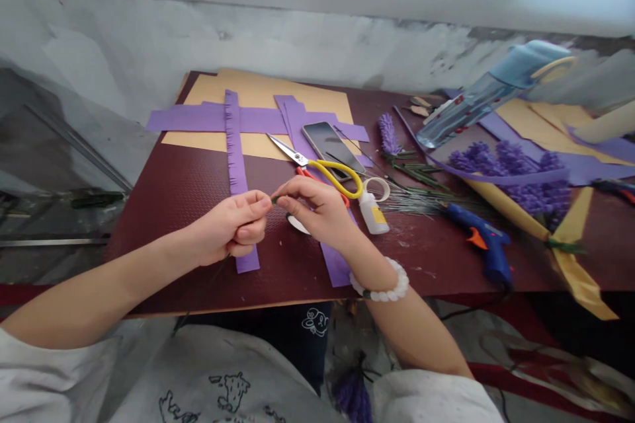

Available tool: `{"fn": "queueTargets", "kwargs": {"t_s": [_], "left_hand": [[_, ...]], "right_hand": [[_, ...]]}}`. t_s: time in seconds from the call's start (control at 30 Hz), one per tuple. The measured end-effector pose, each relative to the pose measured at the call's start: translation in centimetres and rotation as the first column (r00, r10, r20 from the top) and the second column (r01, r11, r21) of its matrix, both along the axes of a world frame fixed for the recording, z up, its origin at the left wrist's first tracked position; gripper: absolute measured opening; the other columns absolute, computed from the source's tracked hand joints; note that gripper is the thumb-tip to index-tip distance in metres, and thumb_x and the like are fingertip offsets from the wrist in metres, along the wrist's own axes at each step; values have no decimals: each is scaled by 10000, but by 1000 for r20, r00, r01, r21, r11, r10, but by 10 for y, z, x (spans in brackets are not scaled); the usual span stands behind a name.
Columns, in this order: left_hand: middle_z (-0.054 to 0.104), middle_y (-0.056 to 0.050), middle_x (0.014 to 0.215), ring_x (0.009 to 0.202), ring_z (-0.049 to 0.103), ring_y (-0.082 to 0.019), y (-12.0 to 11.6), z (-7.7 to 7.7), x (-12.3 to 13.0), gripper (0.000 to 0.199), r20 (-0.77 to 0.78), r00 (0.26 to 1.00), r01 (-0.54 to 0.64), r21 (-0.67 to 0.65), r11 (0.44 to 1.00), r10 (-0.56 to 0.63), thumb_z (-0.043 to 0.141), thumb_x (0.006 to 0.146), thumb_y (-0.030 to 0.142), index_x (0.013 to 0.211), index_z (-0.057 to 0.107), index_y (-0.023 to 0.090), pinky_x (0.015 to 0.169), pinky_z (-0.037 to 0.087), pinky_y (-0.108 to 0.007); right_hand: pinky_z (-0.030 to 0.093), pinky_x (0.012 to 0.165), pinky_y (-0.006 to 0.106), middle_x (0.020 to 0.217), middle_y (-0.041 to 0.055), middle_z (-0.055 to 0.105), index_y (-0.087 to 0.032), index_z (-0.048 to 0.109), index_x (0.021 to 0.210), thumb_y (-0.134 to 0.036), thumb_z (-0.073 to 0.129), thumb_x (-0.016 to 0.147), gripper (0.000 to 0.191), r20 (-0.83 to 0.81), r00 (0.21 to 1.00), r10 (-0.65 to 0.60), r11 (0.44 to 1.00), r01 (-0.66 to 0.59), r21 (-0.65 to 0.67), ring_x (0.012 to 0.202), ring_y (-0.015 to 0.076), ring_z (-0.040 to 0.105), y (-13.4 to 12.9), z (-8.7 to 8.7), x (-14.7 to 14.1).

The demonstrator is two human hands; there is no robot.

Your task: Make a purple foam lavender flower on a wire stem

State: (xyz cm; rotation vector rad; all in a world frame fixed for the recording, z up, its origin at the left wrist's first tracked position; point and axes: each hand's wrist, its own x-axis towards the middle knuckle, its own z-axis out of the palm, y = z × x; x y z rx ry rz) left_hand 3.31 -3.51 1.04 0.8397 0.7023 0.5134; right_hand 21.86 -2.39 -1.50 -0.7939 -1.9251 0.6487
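The dark maroon worktop (193, 238) stretches out before me, up against a grey wall (198, 46). Toward its far edge lies a tan card sheet (258, 96), crossed by strips of purple paper (188, 120). Off to my right, a heap of purple tufted flowers (510, 175) sits on more tan and purple paper, with a clear blue water bottle (476, 106) tilted on its side behind it. Nearer me lies a blue hot glue gun (483, 244) with an orange trigger, and a bundle of thin wires (411, 203) fans out just beside it.

Closer to my hands are a phone (330, 142), a pair of scissors (288, 151) with yellow and red handles resting partly across it, a white glue bottle (373, 215), and a small roll of tape (377, 188). A fringed purple strip (235, 145) runs under my left grip (231, 228).

Both my grips are closed, pinching a thin green stem (272, 199) between thumbs and forefingers, and my fingertips (262, 203) meet above the worktop at its tip. My right grip (312, 208) sits just before the scissors, a white beaded bracelet (381, 281) on that wrist.
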Motion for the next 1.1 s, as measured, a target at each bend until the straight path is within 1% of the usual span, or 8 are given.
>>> {"fn": "queueTargets", "kwargs": {"t_s": [0.13, 0.33, 0.43, 0.53, 0.67, 0.77, 0.93, 1.1], "left_hand": [[299, 106, 429, 374, 91, -46, 1, -3, -1, 188, 33, 999, 9, -6, 1000, -8, 489, 922, 325, 779, 444, 212, 299, 148, -93], [379, 74, 489, 376, 121, -24, 4, -9, -3, 191, 63, 998, 26, -26, 999, -24, 472, 925, 272, 767, 506, 170, 314, 178, -88], [344, 73, 483, 388, 131, -29, 5, -7, -4, 198, 46, 999, 23, -55, 998, -20, 460, 918, 257, 749, 503, 164, 319, 173, -89], [289, 79, 453, 388, 109, -39, 4, -2, -3, 252, -7, 1000, 13, -95, 995, -14, 407, 931, 301, 739, 498, 166, 309, 147, -98], [276, 94, 442, 386, 101, -41, 2, 0, -3, 216, 0, 1000, -1, -56, 998, 1, 476, 912, 292, 726, 423, 197, 305, 136, -87], [297, 98, 452, 386, 117, -39, 3, -4, -3, 214, 38, 999, 11, -37, 999, -10, 520, 897, 276, 732, 407, 204, 309, 160, -79], [386, 74, 486, 379, 119, -27, 4, -7, -3, 184, 69, 997, 24, -50, 998, -21, 455, 930, 258, 766, 480, 177, 312, 179, -81], [299, 82, 452, 398, 107, -39, 3, -2, -2, 244, 26, 1000, 7, -95, 995, -5, 414, 939, 270, 729, 482, 167, 317, 168, -86]], "right_hand": [[497, 685, 281, 803, 18, 677, -207, 624, 828, -174, 580, 873, 71, -7, 1000, 7, 1000, -7, 7, 746, 134, 612, 0, 1, -1], [483, 687, 260, 795, 5, 670, -203, 610, 822, -137, 592, 862, 79, -26, 1000, 12, 999, -11, 39, 753, 119, 612, 0, 1, -2], [482, 697, 260, 809, 12, 676, -199, 611, 824, -133, 591, 863, 79, -26, 999, 25, 999, -24, 33, 765, 121, 617, -1, 1, -2], [478, 682, 257, 800, 13, 670, -196, 610, 823, -130, 578, 867, 86, -22, 999, 36, 999, -35, 20, 749, 121, 610, -1, 2, -2], [473, 661, 251, 785, 14, 659, -191, 599, 807, -127, 580, 862, 86, -26, 999, 32, 999, -32, 13, 727, 117, 597, -2, 2, -2], [480, 673, 259, 793, 17, 663, -191, 606, 813, -148, 588, 864, 69, -24, 999, 29, 1000, -29, 3, 736, 122, 602, -2, 1, -2], [490, 709, 274, 829, 22, 667, -196, 632, 879, -126, 560, 870, 100, 8, 999, 43, 999, -43, -1, 773, 130, 610, -1, 2, 0], [489, 686, 265, 820, 19, 666, -194, 637, 888, -133, 553, 875, 105, 18, 999, 47, 999, -46, -17, 758, 126, 605, -1, 3, 1]]}}
